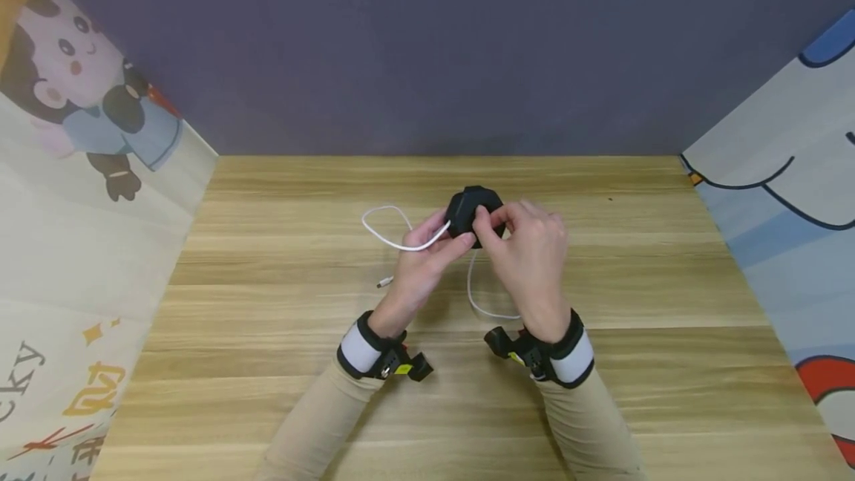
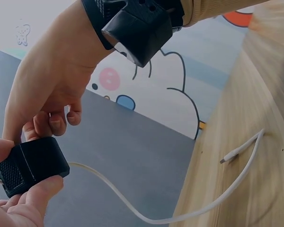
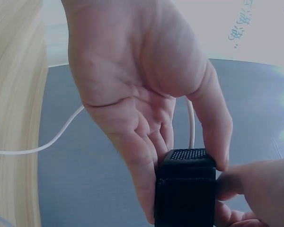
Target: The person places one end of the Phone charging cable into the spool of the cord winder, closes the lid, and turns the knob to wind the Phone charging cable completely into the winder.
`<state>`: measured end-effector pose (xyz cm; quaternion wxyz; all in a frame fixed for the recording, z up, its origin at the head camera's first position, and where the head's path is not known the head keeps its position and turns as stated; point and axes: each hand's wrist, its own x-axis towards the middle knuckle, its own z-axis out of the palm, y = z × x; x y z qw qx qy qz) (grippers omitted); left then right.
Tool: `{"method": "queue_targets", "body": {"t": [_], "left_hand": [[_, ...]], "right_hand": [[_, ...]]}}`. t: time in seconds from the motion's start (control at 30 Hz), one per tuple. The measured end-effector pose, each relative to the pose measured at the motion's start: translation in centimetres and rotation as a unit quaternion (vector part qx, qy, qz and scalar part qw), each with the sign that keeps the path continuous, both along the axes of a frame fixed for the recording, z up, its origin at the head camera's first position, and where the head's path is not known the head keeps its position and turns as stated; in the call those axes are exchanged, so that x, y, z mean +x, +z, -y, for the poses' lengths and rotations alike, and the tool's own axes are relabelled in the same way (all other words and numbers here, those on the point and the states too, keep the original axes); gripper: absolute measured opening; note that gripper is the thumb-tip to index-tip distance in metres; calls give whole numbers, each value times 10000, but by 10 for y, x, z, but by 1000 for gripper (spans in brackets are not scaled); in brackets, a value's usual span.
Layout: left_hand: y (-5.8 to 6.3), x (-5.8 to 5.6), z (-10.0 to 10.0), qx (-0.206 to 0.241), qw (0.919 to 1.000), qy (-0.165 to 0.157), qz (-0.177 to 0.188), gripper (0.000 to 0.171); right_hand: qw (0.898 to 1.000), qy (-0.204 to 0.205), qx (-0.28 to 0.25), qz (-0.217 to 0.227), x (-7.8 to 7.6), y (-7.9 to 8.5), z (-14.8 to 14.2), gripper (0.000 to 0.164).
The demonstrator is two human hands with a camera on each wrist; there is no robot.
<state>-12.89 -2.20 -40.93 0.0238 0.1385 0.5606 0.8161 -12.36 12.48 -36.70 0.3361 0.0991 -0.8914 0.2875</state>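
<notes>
My left hand (image 1: 422,257) grips a black many-sided case (image 1: 461,208), thumb along its front edge and fingers behind. In the right wrist view the left hand (image 3: 137,85) spans the case (image 3: 187,201), which has a mesh-textured patch. My right hand (image 1: 531,247) has its bent thumb and index finger pinched at the face of the case; the exact grip is partly hidden. A white cable (image 1: 417,247) comes out of the case and loops over the left hand. In the left wrist view the cable (image 2: 118,191) leaves the opposite side and hangs toward the table.
One cable end shows a plug (image 1: 385,282) by the left hand, over the wooden table (image 1: 267,318). Another stretch of cable (image 1: 490,313) curves below the right hand. A dark wall (image 1: 427,50) stands behind, with printed panels (image 1: 801,243) at both sides.
</notes>
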Motion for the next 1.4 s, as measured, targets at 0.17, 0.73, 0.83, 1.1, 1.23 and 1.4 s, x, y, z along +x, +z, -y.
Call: {"method": "queue_targets", "body": {"t": [0.17,0.73,0.83,1.1,1.23,1.4], "left_hand": [[0,0,-2,27,10000,-55,74,49],[-3,0,-4,91,9998,-200,3,49],[-4,1,-4,95,9999,-103,41,50],[-5,1,-2,134,9998,109,115,47],[-4,0,-1,229,9992,230,217,44],[-2,0,-2,287,9990,206,286,46]], "right_hand": [[9999,-76,21,113,-1,0,1,32],[9996,-75,-187,199,-1,-1,4,33],[9986,-9,-421,309,-1,-1,4,33],[9950,532,-678,512,-6,-3,-1,32],[9880,1078,-943,578,-9,-2,-8,31],[9805,1341,-1312,584,-11,0,-17,30]]}}
